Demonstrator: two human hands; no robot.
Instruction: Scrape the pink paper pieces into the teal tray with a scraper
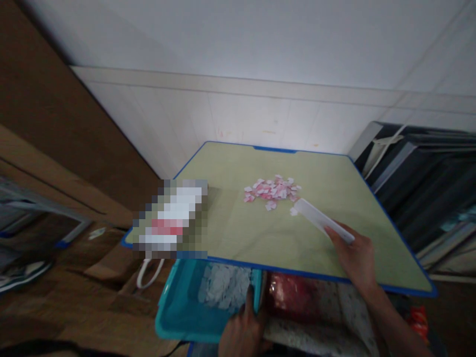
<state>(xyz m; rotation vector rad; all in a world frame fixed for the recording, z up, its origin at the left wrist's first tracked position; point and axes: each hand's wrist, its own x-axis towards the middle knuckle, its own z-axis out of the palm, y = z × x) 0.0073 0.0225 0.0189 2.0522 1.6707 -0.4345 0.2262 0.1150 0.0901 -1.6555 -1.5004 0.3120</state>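
My right hand [355, 255] is closed around one end of a flat white strip [323, 218]. The strip's far tip reaches the near right edge of a loose pile of small pink and white paper-like pieces [273, 188] on the pale green tabletop [238, 223]. Below the table's front edge, my left hand [243, 327] grips the right rim of a teal plastic tray [186, 320], its index finger pointing up along the wall. Small whitish pieces [225, 285] lie heaped inside the tray.
A pixelated white item [173, 218] sits at the table's left, and a white loop [148, 272] hangs below. Dark flat boards [427, 168] lean at right. Something shiny red [290, 295] lies under the front edge. A shoe [28, 272] shows at far left.
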